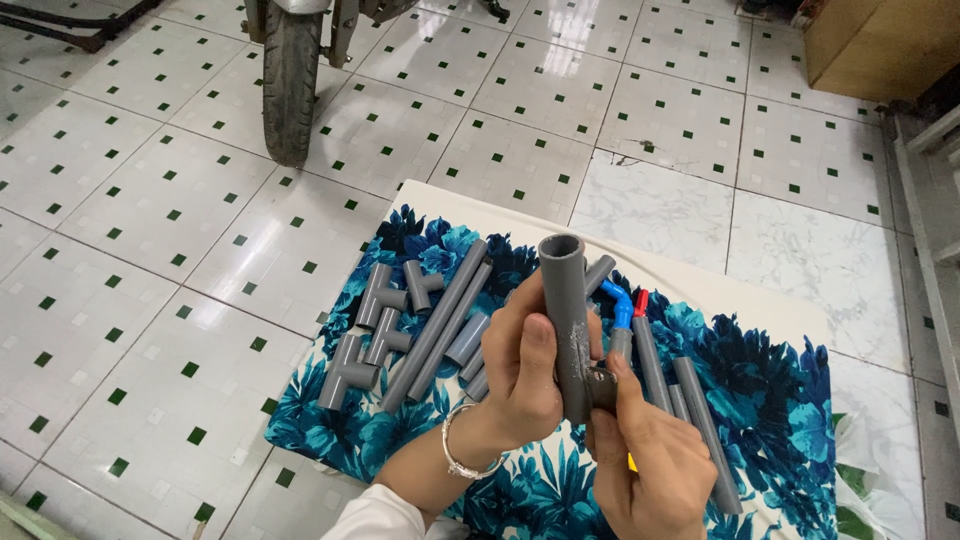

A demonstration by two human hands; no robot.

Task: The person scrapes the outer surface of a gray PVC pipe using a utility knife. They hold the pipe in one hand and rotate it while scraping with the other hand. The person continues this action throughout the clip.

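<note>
From the head camera, the left hand (525,370) wraps closed around a grey plastic pipe (567,310), held upright above a blue floral cloth (770,400). The right hand (650,460) pinches a small dark fitting (602,385) against the pipe's lower end. Four grey tee fittings (375,330) lie on the cloth at left, beside two long pipes (440,320). A blue tool (620,303) and a red tool (641,301) lie behind, a brown box (880,45) far right, a tyre (292,80) on the glossy dotted tiles
</note>
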